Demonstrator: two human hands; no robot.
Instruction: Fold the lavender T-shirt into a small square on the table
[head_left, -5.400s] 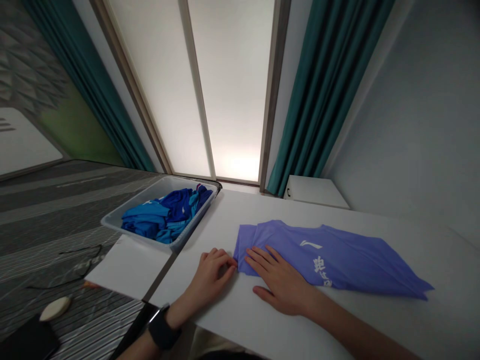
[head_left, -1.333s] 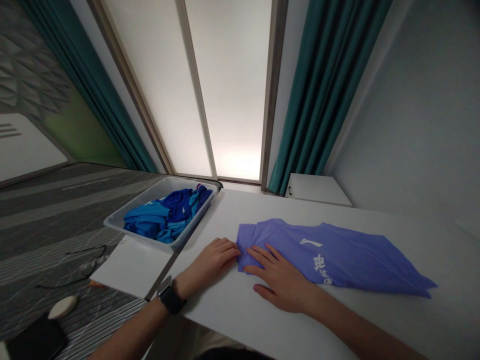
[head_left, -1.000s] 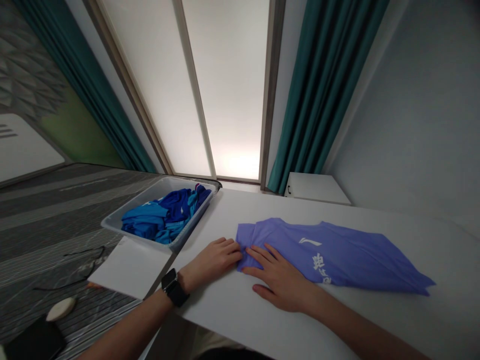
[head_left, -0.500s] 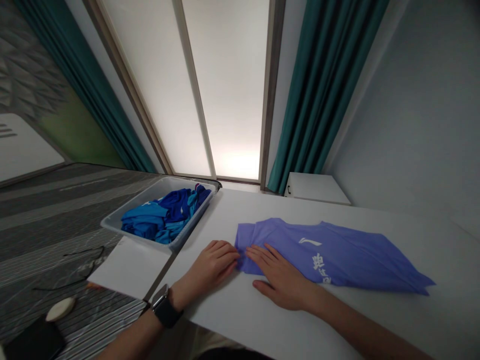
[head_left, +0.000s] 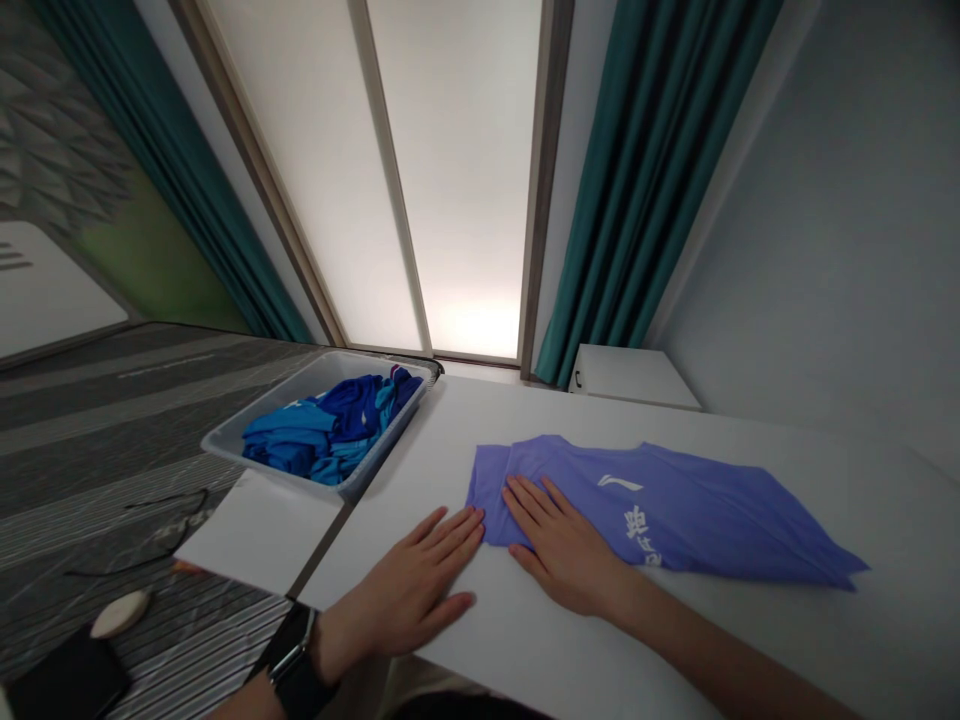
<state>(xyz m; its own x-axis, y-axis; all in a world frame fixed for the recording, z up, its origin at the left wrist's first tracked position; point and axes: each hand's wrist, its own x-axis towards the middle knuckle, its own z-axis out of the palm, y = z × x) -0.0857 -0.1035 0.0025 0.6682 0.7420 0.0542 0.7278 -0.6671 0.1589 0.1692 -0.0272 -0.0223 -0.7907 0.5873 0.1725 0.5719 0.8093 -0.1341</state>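
A purple shirt (head_left: 675, 520) with white print lies folded lengthwise on the white table (head_left: 750, 640). My right hand (head_left: 566, 545) rests flat on the shirt's left end, fingers spread. My left hand (head_left: 409, 595) lies flat on the table just left of the shirt, its fingertips touching the shirt's near left corner. A dark watch sits on the left wrist. Both hands hold nothing.
A grey plastic bin (head_left: 225, 440) holding several blue garments (head_left: 330, 425) stands at the table's left edge. A lower white surface (head_left: 255, 535) sits below it. Teal curtains and a lit window stand behind. A small white cabinet (head_left: 630, 378) is at the back.
My left hand opened from a curled pinch at the shirt's corner and now lies flat, slid back toward me. My right hand shifted slightly along the shirt.
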